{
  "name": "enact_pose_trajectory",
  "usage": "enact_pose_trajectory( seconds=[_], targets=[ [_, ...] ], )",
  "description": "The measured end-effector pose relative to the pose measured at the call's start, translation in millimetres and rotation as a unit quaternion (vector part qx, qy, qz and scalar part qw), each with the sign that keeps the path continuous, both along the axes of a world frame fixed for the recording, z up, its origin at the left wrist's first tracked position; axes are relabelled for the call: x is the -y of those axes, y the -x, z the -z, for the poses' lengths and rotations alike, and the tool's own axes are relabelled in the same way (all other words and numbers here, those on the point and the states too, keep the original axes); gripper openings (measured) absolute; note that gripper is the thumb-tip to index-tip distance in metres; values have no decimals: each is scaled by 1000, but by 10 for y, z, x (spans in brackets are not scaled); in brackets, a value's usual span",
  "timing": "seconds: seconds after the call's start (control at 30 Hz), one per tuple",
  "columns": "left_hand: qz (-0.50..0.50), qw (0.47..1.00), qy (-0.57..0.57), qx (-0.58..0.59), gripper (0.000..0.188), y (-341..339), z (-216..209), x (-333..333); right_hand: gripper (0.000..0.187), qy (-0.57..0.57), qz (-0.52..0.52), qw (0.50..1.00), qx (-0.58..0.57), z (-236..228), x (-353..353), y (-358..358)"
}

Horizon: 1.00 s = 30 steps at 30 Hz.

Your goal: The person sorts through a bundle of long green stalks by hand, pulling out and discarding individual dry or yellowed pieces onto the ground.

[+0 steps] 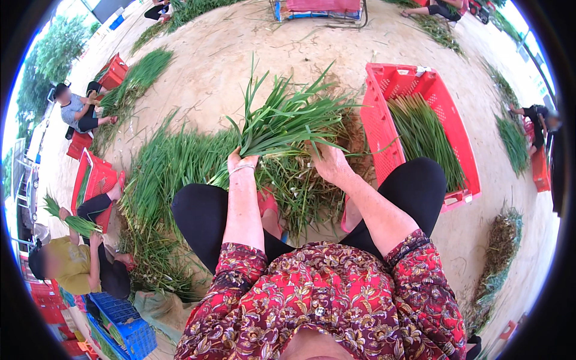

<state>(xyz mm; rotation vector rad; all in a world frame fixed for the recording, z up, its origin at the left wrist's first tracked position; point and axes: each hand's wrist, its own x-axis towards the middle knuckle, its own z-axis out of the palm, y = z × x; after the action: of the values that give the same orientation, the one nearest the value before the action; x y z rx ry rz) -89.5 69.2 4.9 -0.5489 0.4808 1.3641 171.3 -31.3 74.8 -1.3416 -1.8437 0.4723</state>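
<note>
My left hand (pixel 242 162) is wrapped round the lower end of a bunch of garlic chives (pixel 282 123), whose long flat leaves fan out away from me and to the right. At the right side of that bunch, my right hand (pixel 331 165) has its fingers closed on some of the leaves, partly hidden by them. A thick heap of loose garlic chives (pixel 174 174) lies on the ground to my left. Beneath my hands, between my knees, is a litter of trimmed leaves and stalks (pixel 306 192).
Close on my right stands a red crate (pixel 384 120) with chives laid lengthwise inside. A long strip of plant waste (pixel 498 258) lies further right. Seated people work at the left, right and far edges; one holds chives (pixel 81 225). A blue crate (pixel 123 324) is at lower left.
</note>
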Motion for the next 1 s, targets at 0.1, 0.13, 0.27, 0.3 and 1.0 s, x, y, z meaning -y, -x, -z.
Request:
enact_pose_trajectory(
  seconds=[0.1,0.13,0.27,0.3,1.0],
  targets=[
    [2,1000,15,-23,47,-47,-70,30,34,282,-84,937,-188,-10,-16,17],
    [1,999,24,-34,47,-71,-104,35,42,381,-100,877,-275,13,-8,41],
    [-6,999,34,-35,46,-50,-95,35,39,414,-128,847,-309,-124,29,107],
    [-4,999,28,-31,46,-35,-75,27,36,384,-127,872,-275,-68,30,114],
    [11,999,21,-46,44,-54,155,-16,22,230,-186,803,-517,-848,414,150]
  ],
)
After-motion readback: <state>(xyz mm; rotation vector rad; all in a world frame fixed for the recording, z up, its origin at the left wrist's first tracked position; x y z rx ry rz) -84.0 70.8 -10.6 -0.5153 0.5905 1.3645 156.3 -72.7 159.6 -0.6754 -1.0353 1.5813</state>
